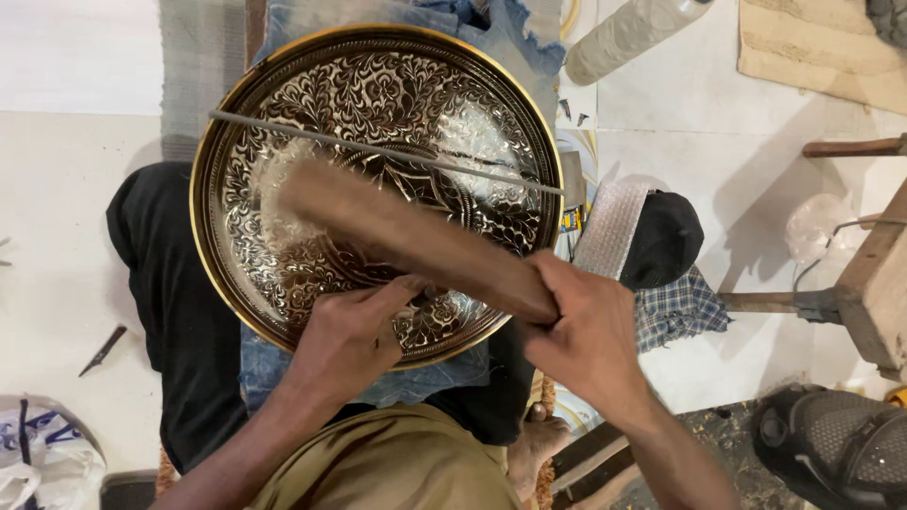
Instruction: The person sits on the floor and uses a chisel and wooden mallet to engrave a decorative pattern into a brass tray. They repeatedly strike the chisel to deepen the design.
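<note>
Head view: clear plastic bottle lying on floor, top right; white bag bottom left. Engraved brass tray on lap. Right hand fingers clamped round blurred wooden mallet; left hand fingers pressed on tray, contents indiscernible.

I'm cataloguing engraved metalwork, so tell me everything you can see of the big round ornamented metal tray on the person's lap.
The big round engraved metal tray is silvery and shiny, covered in dense floral and scroll patterns, with a golden rim. It lies face up on blue cloth over the person's lap. A thin metal rod lies across its upper half. The left hand presses on its lower edge; the right hand holds a blurred brown wooden mallet over it. Whether the mallet touches it is unclear.
</note>
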